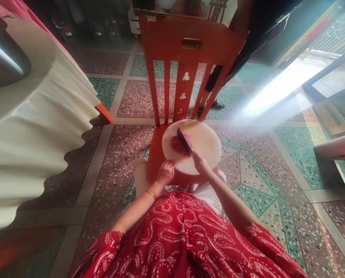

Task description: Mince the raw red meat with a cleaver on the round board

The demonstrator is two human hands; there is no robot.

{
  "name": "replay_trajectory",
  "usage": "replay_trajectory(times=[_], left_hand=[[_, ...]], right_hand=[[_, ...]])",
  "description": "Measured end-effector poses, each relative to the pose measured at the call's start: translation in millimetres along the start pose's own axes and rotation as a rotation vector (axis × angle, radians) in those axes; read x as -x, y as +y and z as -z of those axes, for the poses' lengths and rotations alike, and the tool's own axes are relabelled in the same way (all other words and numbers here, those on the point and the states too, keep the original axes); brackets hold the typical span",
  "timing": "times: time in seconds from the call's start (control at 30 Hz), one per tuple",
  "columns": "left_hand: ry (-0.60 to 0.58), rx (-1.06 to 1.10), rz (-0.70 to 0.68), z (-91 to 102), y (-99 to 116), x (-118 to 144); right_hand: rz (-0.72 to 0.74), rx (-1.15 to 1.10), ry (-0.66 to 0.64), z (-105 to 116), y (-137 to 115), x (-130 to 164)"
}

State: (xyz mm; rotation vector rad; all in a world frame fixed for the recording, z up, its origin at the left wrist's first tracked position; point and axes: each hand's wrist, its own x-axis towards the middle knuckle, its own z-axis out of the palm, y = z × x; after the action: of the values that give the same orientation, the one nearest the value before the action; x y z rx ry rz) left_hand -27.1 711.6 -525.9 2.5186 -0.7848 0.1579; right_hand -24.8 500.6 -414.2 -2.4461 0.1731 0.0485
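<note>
A round pale chopping board (208, 144) rests on the seat of a reddish wooden chair (155, 148) in front of me. Minced meat (178, 144) is heaped on the board's left half. My right hand (200, 163) grips the handle of a cleaver (184, 140), whose dark blade stands in the meat, pointing away and to the left. At the board's near left edge is my left hand (166, 172), its fingers curled closed against the rim. Whether those fingers hold anything besides the rim is hidden.
On the left, a table with a cream cloth (53, 104) carries a metal pot (4, 58). The chair's slatted back (189, 46) rises behind the board. Beyond it a person's foot in a dark shoe (218, 104) shows. A pale cylindrical object (331, 148) is at the right.
</note>
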Motion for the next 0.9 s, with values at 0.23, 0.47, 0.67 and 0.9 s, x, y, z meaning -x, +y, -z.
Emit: replay_trajectory(times=[0.23,0.47,0.67,0.9], left_hand=[[-0.006,0.000,0.000,-1.3,0,-1],[0.012,0.007,-0.014,-2.5,-1,2],[0.022,-0.004,-0.042,-5.5,-6,-1],[0.113,-0.055,-0.038,-2.4,-5,0]], right_hand=[[0.096,-0.035,0.134,7,-2,-4],[-0.001,0.044,-0.063,-22,26,-9],[-0.109,-0.123,-0.042,-15,32,-10],[0.001,-0.011,-0.036,-5,28,-4]])
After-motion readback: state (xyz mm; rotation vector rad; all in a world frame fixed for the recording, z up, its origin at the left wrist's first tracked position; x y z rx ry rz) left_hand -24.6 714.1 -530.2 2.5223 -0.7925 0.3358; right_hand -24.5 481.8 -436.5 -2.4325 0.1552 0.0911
